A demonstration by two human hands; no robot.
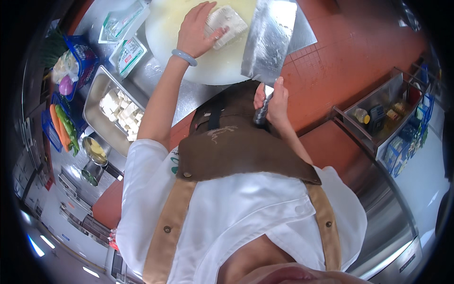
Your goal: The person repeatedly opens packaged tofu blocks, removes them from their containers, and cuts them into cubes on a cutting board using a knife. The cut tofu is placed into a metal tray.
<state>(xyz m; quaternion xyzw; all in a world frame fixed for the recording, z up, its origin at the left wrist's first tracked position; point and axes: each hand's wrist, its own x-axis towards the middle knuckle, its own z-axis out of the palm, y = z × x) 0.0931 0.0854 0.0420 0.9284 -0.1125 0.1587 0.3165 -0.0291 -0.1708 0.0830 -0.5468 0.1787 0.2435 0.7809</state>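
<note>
A white block of tofu (230, 26) lies on a round, pale cutting board (166, 46). My left hand (198, 30), with a pale bangle at the wrist, is around the block's left side, its thumb on the tofu. In my right hand (276, 101) is the dark handle of a wide cleaver (269, 42). The wet blade is above the board's right edge, apart from the tofu, its broad face towards me. Left of my left forearm, a steel pan (94, 101) contains many cut tofu cubes (122, 112).
Two plastic tofu packages (127, 56) (122, 21) lie on the steel counter (191, 96) beside the board. Blue baskets (83, 58) of vegetables and a steel bowl (95, 151) with pale yellow pieces stand farther left. A steel bin (376, 113) holding bottles is at right, above red floor tiles (312, 83).
</note>
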